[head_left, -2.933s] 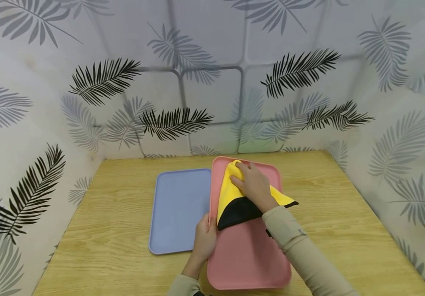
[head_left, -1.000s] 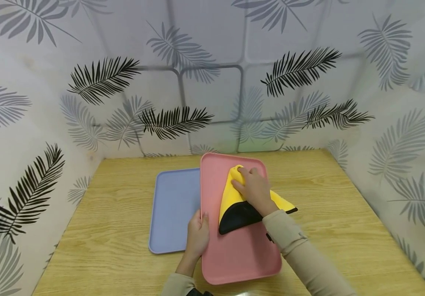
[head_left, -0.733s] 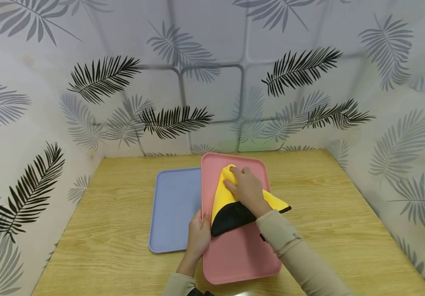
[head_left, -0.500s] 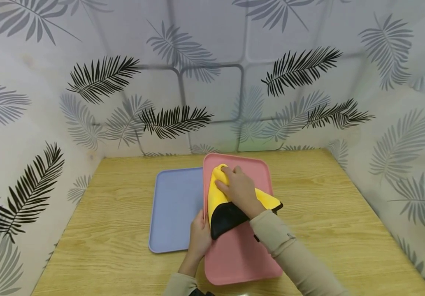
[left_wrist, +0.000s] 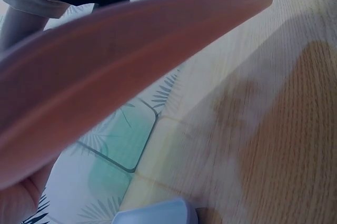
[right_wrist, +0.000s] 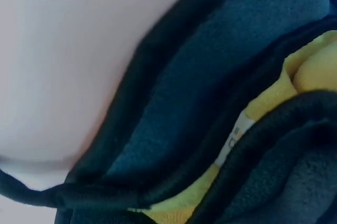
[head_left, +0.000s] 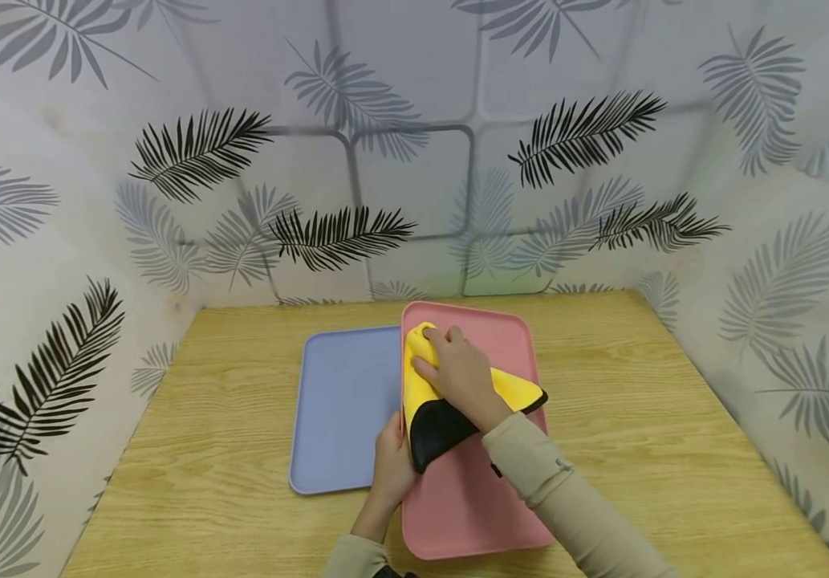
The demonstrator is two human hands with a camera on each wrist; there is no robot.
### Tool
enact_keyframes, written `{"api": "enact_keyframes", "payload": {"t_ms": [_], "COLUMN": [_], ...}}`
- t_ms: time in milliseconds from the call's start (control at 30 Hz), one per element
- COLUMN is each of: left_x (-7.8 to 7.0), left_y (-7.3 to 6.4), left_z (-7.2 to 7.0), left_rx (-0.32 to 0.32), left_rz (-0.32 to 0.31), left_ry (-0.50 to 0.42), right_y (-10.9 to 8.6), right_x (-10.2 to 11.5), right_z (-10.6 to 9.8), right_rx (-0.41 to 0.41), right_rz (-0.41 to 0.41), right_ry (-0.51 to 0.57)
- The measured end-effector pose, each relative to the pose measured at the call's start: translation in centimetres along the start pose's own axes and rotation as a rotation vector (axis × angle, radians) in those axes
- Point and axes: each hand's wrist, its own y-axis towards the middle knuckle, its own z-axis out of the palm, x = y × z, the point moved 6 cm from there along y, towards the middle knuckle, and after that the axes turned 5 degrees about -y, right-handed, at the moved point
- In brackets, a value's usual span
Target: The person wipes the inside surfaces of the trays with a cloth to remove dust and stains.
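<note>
In the head view my left hand (head_left: 392, 460) grips the left long edge of a pink rectangular tray (head_left: 475, 514). The left wrist view shows the pink tray (left_wrist: 131, 50) tilted and raised above the table, with its shadow on the wood. On the tray's upper half lies a yellow cloth (head_left: 417, 384) with a black underside and dark edging. My right hand (head_left: 460, 371) holds the cloth against the tray's surface near the far left corner, fingers pointing away. One cloth corner sticks out past the tray's right edge. Close up, the right wrist view shows folds of the cloth (right_wrist: 174, 92).
A blue-grey tray (head_left: 345, 409) lies flat on the wooden table (head_left: 226, 417), left of the pink one and partly overlapped by it in the head view. Leaf-patterned curtains (head_left: 414, 185) enclose the table at the back and sides.
Over the last second the right hand and cloth have slid left across the pink tray to its left edge. The tray moved left earlier, then slightly back right in the left hand.
</note>
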Motion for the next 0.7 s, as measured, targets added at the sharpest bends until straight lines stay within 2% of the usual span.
{"api": "enact_keyframes", "payload": {"t_ms": [133,267,467,700], "left_x": [1.7,3.4,3.5,3.5], "left_y": [0.3,0.6,0.7,1.0], "left_z": [-0.1,-0.3,-0.9,-1.5], "left_rx": [-0.012,-0.034,-0.082,-0.093], "left_rz": [-0.003,-0.036,-0.033,-0.048], "left_ry": [-0.009,0.013,0.063,0.029], "right_y": [-0.1,-0.3,-0.5,-0.8], "right_x": [-0.6,-1.3,-2.5,-4.8], "right_z": [0.2,0.4,0.5,0.7], "right_rx": [-0.001,-0.008,-0.038,0.026], "right_rz": [0.006,0.005,-0.004,0.054], "right_ry": [-0.004,-0.010,-0.030,-0.029]}}
